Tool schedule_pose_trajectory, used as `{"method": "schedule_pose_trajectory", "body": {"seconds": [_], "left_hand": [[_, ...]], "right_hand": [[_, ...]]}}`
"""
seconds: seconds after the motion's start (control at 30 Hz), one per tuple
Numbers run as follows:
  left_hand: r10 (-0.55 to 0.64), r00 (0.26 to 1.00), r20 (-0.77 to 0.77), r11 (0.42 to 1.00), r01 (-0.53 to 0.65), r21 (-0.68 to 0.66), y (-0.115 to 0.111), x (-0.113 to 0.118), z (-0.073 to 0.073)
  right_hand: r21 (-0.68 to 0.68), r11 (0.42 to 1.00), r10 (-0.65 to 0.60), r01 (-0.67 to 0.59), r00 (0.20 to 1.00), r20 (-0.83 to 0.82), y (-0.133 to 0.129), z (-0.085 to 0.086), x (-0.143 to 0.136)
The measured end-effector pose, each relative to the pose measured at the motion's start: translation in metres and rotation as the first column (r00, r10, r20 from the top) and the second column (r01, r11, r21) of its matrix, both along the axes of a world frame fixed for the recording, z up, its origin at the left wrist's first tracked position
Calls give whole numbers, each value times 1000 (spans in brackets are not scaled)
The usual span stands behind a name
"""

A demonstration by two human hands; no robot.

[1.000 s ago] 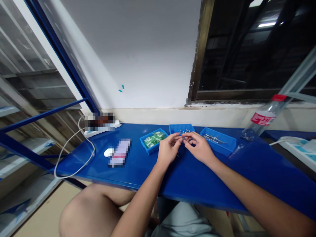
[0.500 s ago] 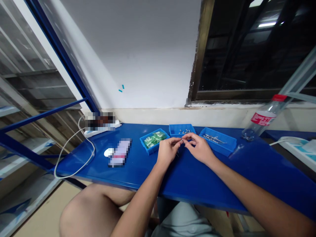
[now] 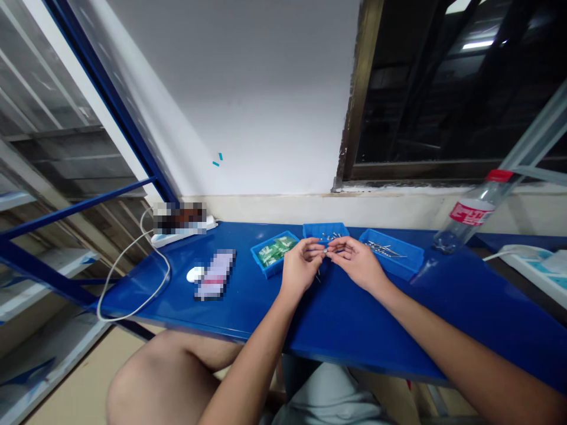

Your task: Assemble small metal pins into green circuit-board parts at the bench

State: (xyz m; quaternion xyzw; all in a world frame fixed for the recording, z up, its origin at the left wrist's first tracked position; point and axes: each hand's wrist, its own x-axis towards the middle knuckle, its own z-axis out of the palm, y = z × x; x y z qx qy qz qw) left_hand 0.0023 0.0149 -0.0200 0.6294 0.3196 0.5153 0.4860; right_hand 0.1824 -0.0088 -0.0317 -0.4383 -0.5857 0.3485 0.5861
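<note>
My left hand (image 3: 300,265) and my right hand (image 3: 358,264) meet just right of the middle of the frame, over the blue table (image 3: 248,307); the fingertips of both are closed on a small shiny piece (image 3: 325,251), too tiny for me to tell what it is; a thin metal stick (image 3: 318,275) pokes out below my left fingers, and I cannot tell what holds it; the bin of green packets (image 3: 266,272) is just left of my hands, the bin of little metal bits (image 3: 325,228) is just above them, and the bin of long metal sticks (image 3: 411,258) is to the right; a red-capped bottle (image 3: 472,213) leans on the right side of the frame; a round white thing (image 3: 195,274) lies left of the middle, beside a blurred flat thing (image 3: 216,274).
</note>
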Motion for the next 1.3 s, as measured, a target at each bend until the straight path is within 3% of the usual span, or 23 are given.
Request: {"method": "schedule_pose_trajectory", "body": {"seconds": [0.27,0.57,0.77,0.9,1.07,1.2,1.3], "left_hand": [[-38,995,93,999,40,-17,-1,0,3],[-22,998,53,999,21,26,-1,0,3],[-33,999,-13,997,34,73,-2,0,2],[-11,996,-88,992,21,123,-5,0,4],[79,984,-160,983,-50,179,-9,-1,10],[103,976,-191,978,-64,200,-10,-1,12],[122,974,-192,975,-81,207,-10,0,12]], "right_hand": [[33,999,-13,13,1000,-14,-3,2,-1],[54,998,-24,23,1000,17,-3,0,0],[154,987,-87,51,969,231,-2,4,1],[327,942,-221,73,868,444,0,13,4],[512,842,-475,173,689,548,9,16,16],[538,822,-550,186,503,667,18,11,26],[534,826,-552,179,443,706,20,9,28]]}}
